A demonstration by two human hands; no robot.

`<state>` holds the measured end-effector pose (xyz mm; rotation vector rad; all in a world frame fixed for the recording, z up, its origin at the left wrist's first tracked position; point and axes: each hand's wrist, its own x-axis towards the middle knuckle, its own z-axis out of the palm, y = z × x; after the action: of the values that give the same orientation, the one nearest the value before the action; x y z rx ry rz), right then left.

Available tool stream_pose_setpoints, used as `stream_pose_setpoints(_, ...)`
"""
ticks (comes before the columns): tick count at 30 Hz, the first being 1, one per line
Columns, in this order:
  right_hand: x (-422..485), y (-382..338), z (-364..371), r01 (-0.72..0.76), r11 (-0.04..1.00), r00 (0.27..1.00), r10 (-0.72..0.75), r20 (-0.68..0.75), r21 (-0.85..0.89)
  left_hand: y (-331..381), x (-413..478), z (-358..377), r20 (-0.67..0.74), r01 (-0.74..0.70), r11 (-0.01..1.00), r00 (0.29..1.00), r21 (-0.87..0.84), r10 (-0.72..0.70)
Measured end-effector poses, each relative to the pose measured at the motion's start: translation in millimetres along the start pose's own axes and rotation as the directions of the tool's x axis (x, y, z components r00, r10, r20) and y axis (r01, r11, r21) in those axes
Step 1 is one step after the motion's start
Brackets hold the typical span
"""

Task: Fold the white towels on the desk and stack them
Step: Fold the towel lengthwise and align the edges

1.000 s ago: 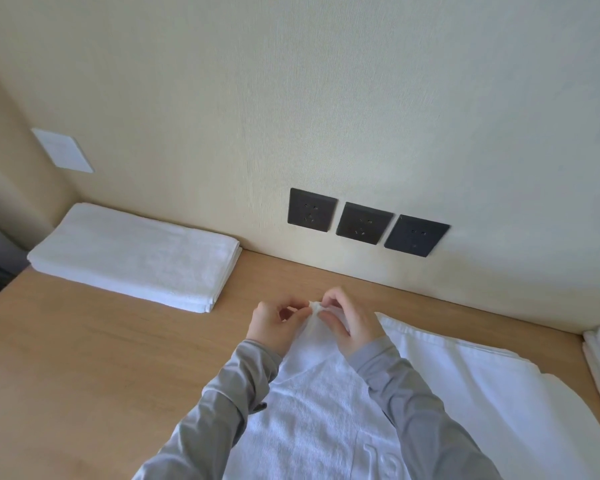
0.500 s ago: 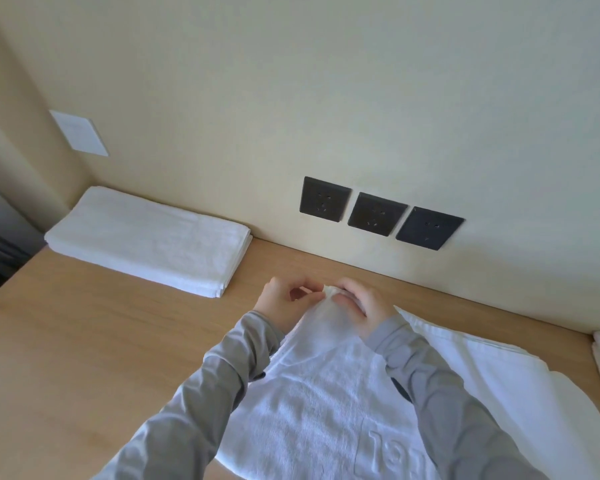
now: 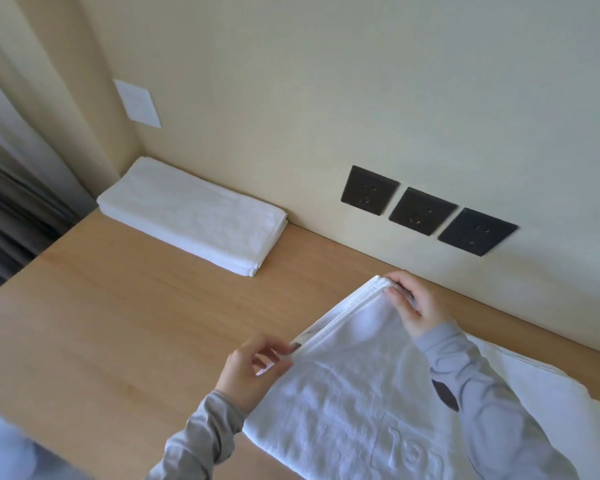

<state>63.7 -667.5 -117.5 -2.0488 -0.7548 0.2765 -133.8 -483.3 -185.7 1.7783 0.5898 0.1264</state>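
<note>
White terry towel [image 3: 354,386] lies spread toward the front right of the desk [image 3: 118,323], its doubled hem stretched straight between both hands. The left hand [image 3: 253,372] pinches the nearer hem corner between thumb and fingers. The right hand [image 3: 416,306] grips the far corner, close to the desk's back edge. A second towel [image 3: 551,393] lies beneath it toward the right edge. A folded towel stack [image 3: 194,216] sits in the back left corner against the wall, and three dark sockets [image 3: 421,211] are set in the wall above the back edge.
</note>
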Motion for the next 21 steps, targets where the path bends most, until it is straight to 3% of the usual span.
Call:
stream_pose_setpoints(6, 10, 0, 0, 0.027, 1.000, 0.999, -0.028, -0.042, -0.013, -35, -20, -14, -0.033, 0.074, 0.983, 0.997, 0.165, -0.069)
stream_pose_setpoints(14, 14, 9, 1, 0.029, 1.000, 0.999, -0.030, -0.025, -0.005, -51, -27, -13, -0.052, 0.041, 0.963, 0.998, 0.265, -0.028)
stream_pose_setpoints(21, 12, 21, -8, 0.034, 0.998, 0.997, -0.037, -0.065, -0.053, -70, -35, -4, -0.035, -0.017, 0.876, 0.999, 0.482, 0.038)
